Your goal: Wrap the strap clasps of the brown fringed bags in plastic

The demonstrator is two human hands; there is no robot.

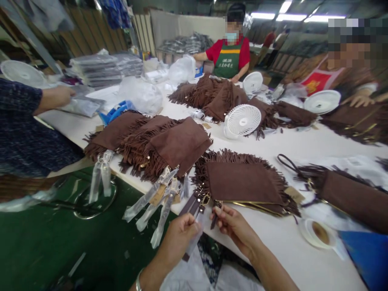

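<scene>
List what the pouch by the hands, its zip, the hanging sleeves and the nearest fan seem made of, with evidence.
Pouch: suede or a lookalike, matte brown, soft-looking and fringed.
Zip: probably metal, shiny gold; it catches light.
Sleeves: likely thin clear plastic, glossy and wrinkled.
Fan: probably moulded white plastic, smooth, evenly ribbed.

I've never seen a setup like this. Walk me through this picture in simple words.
There is no machine here: a camera worn on a person's head looks forward and down at two bare hands. The left hand is closed on a dark strap with clear plastic about it. The right hand pinches a small dark tab by the near edge of a brown fringed pouch.

The pouch lies on a white table. More brown pouches are piled to its left, a white fan stands beyond, and a roll of tape lies to the right. Other people are around the table.
</scene>
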